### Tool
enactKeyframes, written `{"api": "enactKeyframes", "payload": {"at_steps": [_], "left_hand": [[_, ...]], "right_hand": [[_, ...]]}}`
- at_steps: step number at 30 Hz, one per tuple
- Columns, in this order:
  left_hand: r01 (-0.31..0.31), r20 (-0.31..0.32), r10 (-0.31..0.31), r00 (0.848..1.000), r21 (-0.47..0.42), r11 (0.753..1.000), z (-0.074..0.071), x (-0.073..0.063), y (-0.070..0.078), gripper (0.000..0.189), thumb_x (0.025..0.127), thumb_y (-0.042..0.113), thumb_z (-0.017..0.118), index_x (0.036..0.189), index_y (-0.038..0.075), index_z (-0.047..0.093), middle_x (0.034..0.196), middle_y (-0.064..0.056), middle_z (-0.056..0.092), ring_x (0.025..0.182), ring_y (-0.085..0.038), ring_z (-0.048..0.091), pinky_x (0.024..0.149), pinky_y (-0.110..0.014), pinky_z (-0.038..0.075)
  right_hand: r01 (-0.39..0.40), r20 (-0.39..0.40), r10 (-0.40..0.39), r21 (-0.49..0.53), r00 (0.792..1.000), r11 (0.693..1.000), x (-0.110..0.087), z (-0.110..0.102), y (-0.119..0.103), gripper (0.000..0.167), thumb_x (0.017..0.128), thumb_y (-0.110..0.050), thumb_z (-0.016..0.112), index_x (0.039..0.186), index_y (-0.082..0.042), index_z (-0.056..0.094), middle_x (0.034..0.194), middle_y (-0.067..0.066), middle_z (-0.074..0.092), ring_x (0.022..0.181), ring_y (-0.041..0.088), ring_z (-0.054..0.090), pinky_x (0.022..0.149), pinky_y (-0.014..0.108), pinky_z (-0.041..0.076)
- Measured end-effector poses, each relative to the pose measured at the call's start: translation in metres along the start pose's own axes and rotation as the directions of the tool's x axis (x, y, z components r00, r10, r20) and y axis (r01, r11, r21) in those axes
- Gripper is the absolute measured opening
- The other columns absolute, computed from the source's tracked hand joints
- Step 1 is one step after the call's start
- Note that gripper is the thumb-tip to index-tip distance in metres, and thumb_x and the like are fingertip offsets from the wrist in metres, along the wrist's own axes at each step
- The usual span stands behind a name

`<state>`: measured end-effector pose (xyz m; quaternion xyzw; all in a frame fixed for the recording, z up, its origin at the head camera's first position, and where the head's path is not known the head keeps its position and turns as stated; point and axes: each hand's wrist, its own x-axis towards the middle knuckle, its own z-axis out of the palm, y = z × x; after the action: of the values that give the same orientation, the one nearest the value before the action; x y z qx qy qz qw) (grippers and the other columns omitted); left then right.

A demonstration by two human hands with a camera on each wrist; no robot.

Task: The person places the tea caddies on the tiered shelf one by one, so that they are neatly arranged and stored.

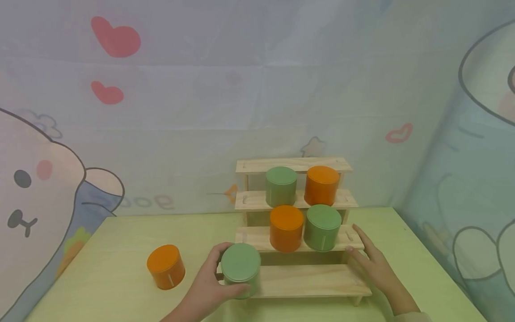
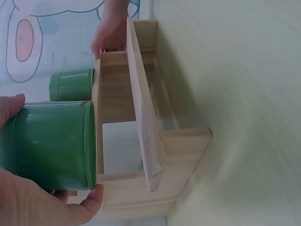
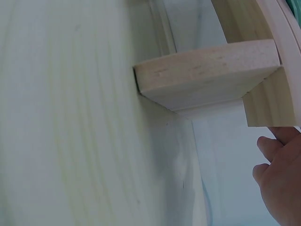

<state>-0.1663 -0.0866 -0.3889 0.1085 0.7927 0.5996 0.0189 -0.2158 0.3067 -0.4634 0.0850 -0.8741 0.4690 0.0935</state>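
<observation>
My left hand point(image 1: 209, 281) grips a green round tin point(image 1: 241, 264), thumb at its front and fingers round its far side. The tin is upright at the left end of the lowest shelf of a stepped wooden rack point(image 1: 314, 281). In the left wrist view, this green tin point(image 2: 54, 146) shows beside the rack's boards, one fingertip at its rim. My right hand point(image 1: 374, 264) holds the right end of the rack's second shelf from the bottom, thumb by the front corner. The right wrist view shows that hand point(image 3: 284, 179) at the wooden edge, some fingers curled.
An orange tin point(image 1: 166, 267) stands on the table point(image 1: 120, 250) left of the rack. On the second shelf sit an orange tin point(image 1: 286, 229) and a green tin point(image 1: 322, 228). Above them are another green tin point(image 1: 280, 187) and orange tin point(image 1: 321, 186). A printed cloth point(image 1: 193, 89) hangs behind.
</observation>
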Motion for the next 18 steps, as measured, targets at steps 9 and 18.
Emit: {"api": "enactKeyframes", "payload": {"at_steps": [9, 18], "left_hand": [[-0.026, 0.054, 0.026, 0.998, 0.001, 1.000, 0.012, 0.006, -0.001, 0.077, 0.066, 0.014, 0.088, 0.130, 0.013, 0.045, 0.124, -0.007, 0.053, 0.117, -0.027, 0.045, 0.088, -0.041, 0.043], [-0.041, 0.102, 0.045, 0.994, -0.040, 0.998, 0.026, 0.012, -0.003, 0.075, 0.068, 0.015, 0.087, 0.130, 0.014, 0.045, 0.127, -0.007, 0.051, 0.118, -0.027, 0.042, 0.088, -0.040, 0.042]], "right_hand": [[-0.005, 0.004, 0.005, 0.005, 1.000, 1.000, 0.000, -0.001, -0.003, 0.065, 0.102, -0.027, 0.048, 0.156, -0.018, 0.013, 0.158, 0.022, 0.016, 0.138, 0.055, 0.017, 0.098, 0.076, 0.023], [-0.018, -0.002, 0.018, 0.003, 1.000, 1.000, 0.000, -0.001, -0.005, 0.065, 0.101, -0.028, 0.049, 0.156, -0.018, 0.014, 0.158, 0.022, 0.016, 0.137, 0.056, 0.019, 0.097, 0.076, 0.025]]}}
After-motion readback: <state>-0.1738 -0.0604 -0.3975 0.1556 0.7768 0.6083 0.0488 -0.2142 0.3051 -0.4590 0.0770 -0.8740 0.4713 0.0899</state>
